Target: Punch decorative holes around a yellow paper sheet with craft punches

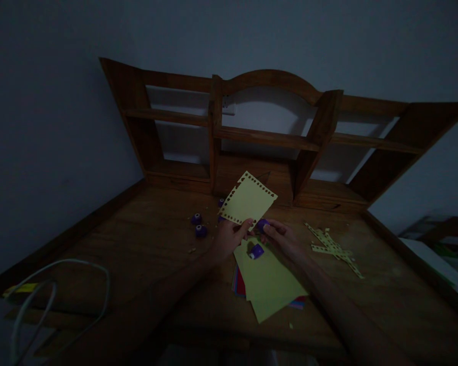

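Your left hand point(229, 238) pinches the near edge of a pale yellow card point(248, 200), thumb on top, and holds it tilted up above the bench point(145, 244). Small holes run along the card's edges. Your right hand point(281, 236) meets it at the same near corner, fingers curled around a small purple punch point(262, 224) that sits right at the card's edge; in this dim light you cannot tell whether the paper is inside the punch's slot.

Just below the card, between your wrists, a second purple punch point(256, 251) rests on a plain yellow sheet point(269, 284). That sheet tops a loose stack of coloured paper point(239, 285), whose red and blue edges peek out on either side.

To the left of the card, two more purple punches point(198, 225) stand close together on the bare wood, with another partly hidden behind the card's left corner. To the right of the card, well apart from it, lies a scatter of yellow paper strips point(334, 247), punched along their lengths.

Behind the card rises a wooden shelf unit point(267, 137) set against the wall. Far off to the near left of the card, a pale cable point(80, 284) loops over the bench edge, beside a small yellow slip point(25, 288).
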The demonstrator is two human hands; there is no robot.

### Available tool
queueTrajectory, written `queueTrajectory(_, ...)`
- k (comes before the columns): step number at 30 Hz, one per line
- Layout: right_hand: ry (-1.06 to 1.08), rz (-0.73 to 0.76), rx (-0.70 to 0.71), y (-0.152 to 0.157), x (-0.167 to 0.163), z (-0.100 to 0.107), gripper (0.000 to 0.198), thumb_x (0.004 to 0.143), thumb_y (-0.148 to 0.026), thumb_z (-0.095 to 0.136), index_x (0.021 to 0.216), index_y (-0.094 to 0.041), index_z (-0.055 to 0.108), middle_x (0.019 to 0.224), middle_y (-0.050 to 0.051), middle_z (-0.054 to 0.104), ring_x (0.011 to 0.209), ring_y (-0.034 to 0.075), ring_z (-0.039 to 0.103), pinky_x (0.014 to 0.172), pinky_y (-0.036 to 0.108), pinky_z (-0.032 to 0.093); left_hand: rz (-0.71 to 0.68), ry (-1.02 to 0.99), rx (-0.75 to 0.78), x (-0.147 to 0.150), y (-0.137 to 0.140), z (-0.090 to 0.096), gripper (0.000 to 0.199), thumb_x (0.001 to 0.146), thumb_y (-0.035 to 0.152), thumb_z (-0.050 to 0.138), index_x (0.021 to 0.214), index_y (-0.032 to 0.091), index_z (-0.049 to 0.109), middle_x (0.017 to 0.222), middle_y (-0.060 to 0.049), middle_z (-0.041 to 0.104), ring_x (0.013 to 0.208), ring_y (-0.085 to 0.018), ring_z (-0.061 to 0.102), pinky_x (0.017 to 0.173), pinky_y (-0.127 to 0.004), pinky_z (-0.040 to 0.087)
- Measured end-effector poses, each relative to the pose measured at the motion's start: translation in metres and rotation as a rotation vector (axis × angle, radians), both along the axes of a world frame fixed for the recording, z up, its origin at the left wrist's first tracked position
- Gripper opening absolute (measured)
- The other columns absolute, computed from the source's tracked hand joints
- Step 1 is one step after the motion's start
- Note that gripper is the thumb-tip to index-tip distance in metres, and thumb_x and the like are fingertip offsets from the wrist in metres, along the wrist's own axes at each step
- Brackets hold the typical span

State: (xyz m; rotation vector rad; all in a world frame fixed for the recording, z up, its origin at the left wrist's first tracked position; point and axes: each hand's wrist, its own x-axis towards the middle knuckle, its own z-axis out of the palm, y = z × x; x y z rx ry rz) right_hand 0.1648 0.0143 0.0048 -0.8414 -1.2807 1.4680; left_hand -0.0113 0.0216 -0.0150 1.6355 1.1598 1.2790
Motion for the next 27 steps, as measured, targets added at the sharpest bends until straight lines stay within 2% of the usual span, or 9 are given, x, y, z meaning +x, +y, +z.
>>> queueTrajectory(8, 0.013, 0.023, 0.021, -0.0003, -0.0007, -0.0032, 0.022, 0.076, -0.033, 0.071, 0.091, -0.017, 0.068, 0.080, 0.004, 0.068, 0.063, 0.011, 0.056, 0.063, 0.026, 0.046, -0.007, 0.049, 0.008, -0.0011, -0.0027, 0.0058, 0.043, 0.087, 0.050, 0.049, 0.070, 0.013, 0.063, 0.056, -0.003, 0.062, 0.046, -0.011, 0.055, 0.043, -0.019, 0.038)
queueTrajectory(12, -0.013, 0.027, 0.035, -0.0009, -0.0006, -0.0025, 0.023, 0.077, -0.033, 0.070, 0.095, -0.018, 0.067, 0.081, 0.004, 0.068, 0.065, 0.012, 0.058, 0.065, 0.027, 0.046, -0.014, 0.036, 0.026, -0.0015, -0.0038, 0.0080, 0.039, 0.087, 0.047, 0.049, 0.074, 0.014, 0.063, 0.057, -0.003, 0.063, 0.047, -0.012, 0.056, 0.044, -0.019, 0.039)
queueTrajectory(17, -0.126, -0.038, 0.053, -0.0014, 0.0006, -0.0005, 0.026, 0.073, -0.035, 0.073, 0.092, -0.017, 0.067, 0.068, 0.002, 0.065, 0.059, 0.012, 0.056, 0.062, 0.027, 0.043, -0.044, 0.056, 0.049, -0.0003, -0.0042, 0.0056, 0.032, 0.086, 0.045, 0.053, 0.079, 0.015, 0.062, 0.059, -0.002, 0.063, 0.052, -0.013, 0.059, 0.048, -0.021, 0.043)
queueTrajectory(21, -0.199, -0.069, 0.056, -0.0018, 0.0016, 0.0006, 0.026, 0.071, -0.037, 0.075, 0.086, -0.017, 0.068, 0.061, 0.000, 0.063, 0.056, 0.013, 0.055, 0.059, 0.027, 0.041, -0.064, 0.073, 0.041, -0.0009, -0.0052, 0.0059, 0.034, 0.088, 0.046, 0.048, 0.082, 0.016, 0.062, 0.060, -0.002, 0.063, 0.052, -0.014, 0.059, 0.050, -0.023, 0.044)
queueTrajectory(27, -0.211, -0.046, 0.023, -0.0024, 0.0000, 0.0027, 0.029, 0.069, -0.042, 0.074, 0.078, -0.015, 0.067, 0.056, 0.000, 0.060, 0.052, 0.013, 0.052, 0.055, 0.027, 0.039, -0.076, 0.134, 0.035, -0.0032, -0.0042, 0.0055, 0.041, 0.090, 0.048, 0.043, 0.075, 0.015, 0.062, 0.056, -0.002, 0.058, 0.051, -0.014, 0.056, 0.051, -0.024, 0.041)
